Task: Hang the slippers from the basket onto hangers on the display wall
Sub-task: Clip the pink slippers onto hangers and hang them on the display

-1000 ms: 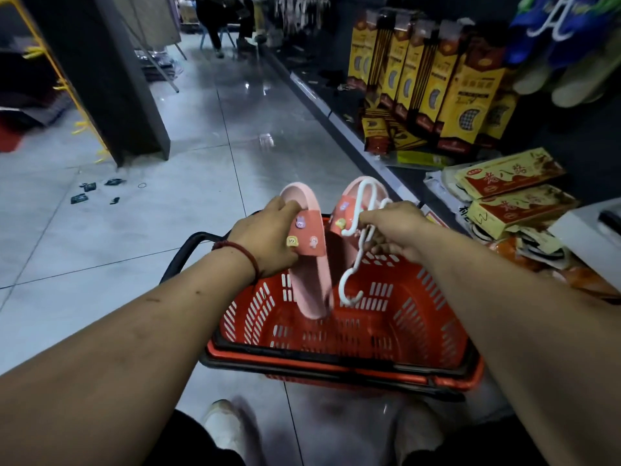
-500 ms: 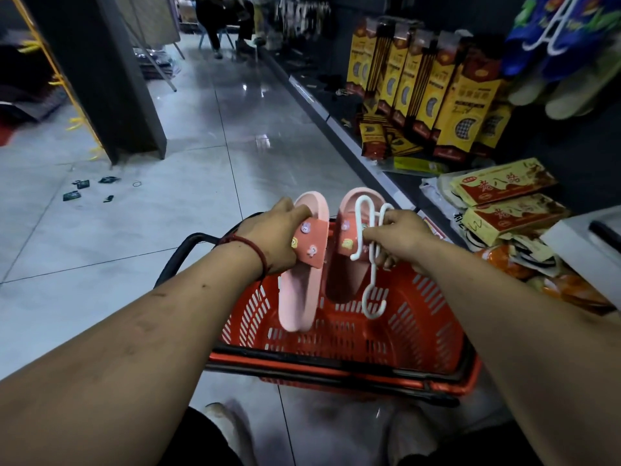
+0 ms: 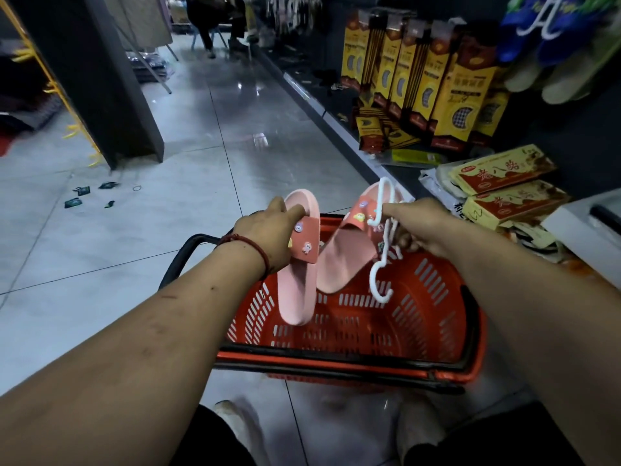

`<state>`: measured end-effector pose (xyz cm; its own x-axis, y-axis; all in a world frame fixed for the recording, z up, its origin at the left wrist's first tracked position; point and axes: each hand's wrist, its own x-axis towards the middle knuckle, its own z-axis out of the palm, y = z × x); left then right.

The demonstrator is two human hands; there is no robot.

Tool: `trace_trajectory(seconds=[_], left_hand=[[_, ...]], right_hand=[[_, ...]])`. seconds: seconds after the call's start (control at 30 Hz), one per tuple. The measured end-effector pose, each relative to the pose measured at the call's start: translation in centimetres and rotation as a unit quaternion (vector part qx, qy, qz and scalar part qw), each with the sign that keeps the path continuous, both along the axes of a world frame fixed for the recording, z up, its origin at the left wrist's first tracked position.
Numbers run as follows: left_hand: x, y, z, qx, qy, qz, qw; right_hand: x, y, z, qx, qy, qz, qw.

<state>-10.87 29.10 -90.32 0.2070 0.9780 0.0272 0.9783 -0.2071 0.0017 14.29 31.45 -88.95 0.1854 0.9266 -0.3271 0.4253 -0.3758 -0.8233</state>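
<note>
Two pink slippers with small cartoon charms hang above a red plastic basket [image 3: 420,317] on the floor. My left hand [image 3: 268,235] grips the strap of the left slipper [image 3: 299,280], whose sole points down into the basket. My right hand [image 3: 416,227] holds the right slipper [image 3: 346,260] together with a white plastic hanger [image 3: 381,260]; the hanger's hooks stick out above and below my fingers. The two slippers are tilted apart at the top and nearly meet low down.
A dark low shelf [image 3: 336,105] runs along the right with yellow packets [image 3: 447,95] and flat yellow boxes [image 3: 504,183]. Blue and pale slippers [image 3: 551,45] hang on the display wall at top right. A dark pillar [image 3: 100,79] stands left; scraps [image 3: 80,196] lie on the tiled floor.
Both hands have lifted the slippers a little and spread them apart. The right slipper has tilted rightward, and the hanger now hangs lower from my right hand.
</note>
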Motion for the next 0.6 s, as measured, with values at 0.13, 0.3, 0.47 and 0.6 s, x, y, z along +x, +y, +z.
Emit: trace_trajectory(seconds=[0.13, 0.3, 0.47, 0.6], left_hand=[[1.2, -0.1, 0.3, 0.017, 0.033, 0.014, 0.999], [3.2, -0.1, 0.1, 0.027, 0.044, 0.021, 0.998], [1.8, 0.3, -0.4, -0.008, -0.016, -0.046, 0.999], [0.7, 0.2, -0.5, -0.037, -0.043, -0.21, 0.976]], right_hand=[[-0.5, 0.0, 0.8, 0.025, -0.082, 0.047, 0.995], [-2.1, 0.1, 1.2, 0.075, -0.194, 0.12, 0.971], [-1.9, 0.2, 0.3, 0.067, -0.167, 0.09, 0.98], [-1.1, 0.6, -1.3, 0.066, -0.109, 0.019, 0.992]])
